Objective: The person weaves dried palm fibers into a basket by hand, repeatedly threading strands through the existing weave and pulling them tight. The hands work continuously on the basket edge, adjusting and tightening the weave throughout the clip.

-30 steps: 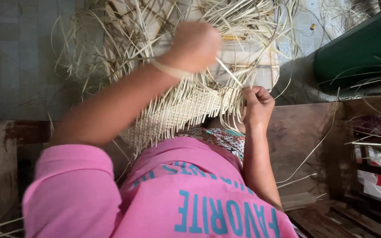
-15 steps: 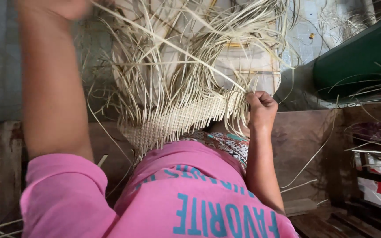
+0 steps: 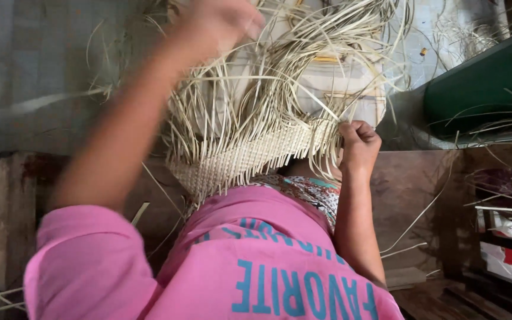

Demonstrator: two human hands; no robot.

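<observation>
A half-woven mat of pale straw (image 3: 250, 160) lies across my lap, its finished band at the near edge and several loose strands (image 3: 291, 65) fanning up and away. My right hand (image 3: 358, 142) is a fist pinching the right end of the woven band where the loose strands start. Blurred by motion, my left hand (image 3: 217, 24) is raised at the top of the view above the strands. Its fingers are curled shut, seemingly around a thin strand. My pink shirt fills the bottom of the view.
A wooden bench top (image 3: 428, 195) runs under the mat, with a worn wooden post (image 3: 7, 219) at the left. A green container (image 3: 481, 89) sits at the upper right, a pale box (image 3: 339, 95) lies under the strands, and stray straws (image 3: 505, 207) trail at the right.
My left arm swung up and left toward the top edge, then came back right to the top centre. My right hand stayed at the woven edge.
</observation>
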